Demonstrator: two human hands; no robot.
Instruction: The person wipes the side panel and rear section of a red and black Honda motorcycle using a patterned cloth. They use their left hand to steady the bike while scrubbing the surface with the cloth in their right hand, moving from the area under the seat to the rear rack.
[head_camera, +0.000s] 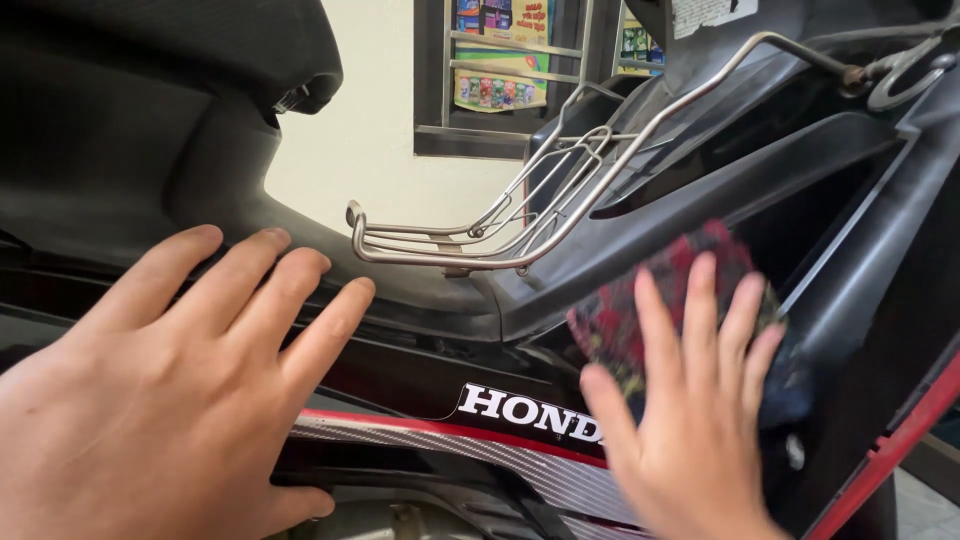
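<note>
At far left of view, L hand (150, 400) lies flat w/ palm down on black scooter body panel (420, 375), fingers (255, 290) spread wide & straight, holding nothing; fingertips reach up toward the dark curved edge of the floor area. Above it, black seat underside (160, 90) fills the upper-left corner. Below the hand's fingers, a red stripe (400, 425) & a silver carbon-look strip (520, 465) run diagonally across the panel, w/ a white-letter badge just above them.

Mid-frame, a bent metal wire rack (520, 215) sits on the black inner fairing (720, 190), its rounded front end pointing left, rods rising toward upper right. Behind it: pale wall (370, 130) & a dark-framed window w/ colourful packets (500, 60).

Right of centre, R hand (690, 400) presses a dark red-&-black patterned cloth (640, 300) against the fairing near the opening of the front compartment. Fingers (700, 310) slightly fanned, laid flat over the cloth, pinning it vs. the panel rather than gripping round it; cloth shows above & left of fingertips. Hand is blurred. Far right, a red trim edge (900, 440) runs down the panel.
</note>
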